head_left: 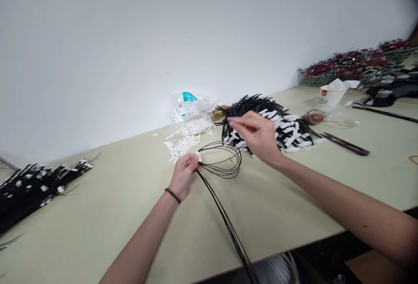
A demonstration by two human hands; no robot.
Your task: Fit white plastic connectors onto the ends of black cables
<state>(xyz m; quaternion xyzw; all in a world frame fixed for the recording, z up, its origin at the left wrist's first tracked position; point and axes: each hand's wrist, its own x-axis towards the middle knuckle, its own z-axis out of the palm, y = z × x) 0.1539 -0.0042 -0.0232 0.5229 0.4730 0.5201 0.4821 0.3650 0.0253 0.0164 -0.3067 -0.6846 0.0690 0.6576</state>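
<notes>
My left hand (185, 172) is closed on a looped bundle of thin black cable (225, 175), with a small white piece (199, 156) at the fingertips. From that grip the loops spread right just above the table, and loose strands run down past the table's front edge. My right hand (256, 138) is raised to the right of the loops, thumb and fingers pinched together. Whatever the pinch holds, if anything, is too small to make out. Behind this hand lies a large pile of black cables with white tags (292, 129), partly hidden by it.
Loose white pieces (183, 145) lie before a clear plastic bag (191, 112). More tagged black cables (39, 184) lie at the left. Dark snips (346, 143), a paper cup (331, 95) and reddish foliage (352, 64) are on the right. A wall stands behind the table.
</notes>
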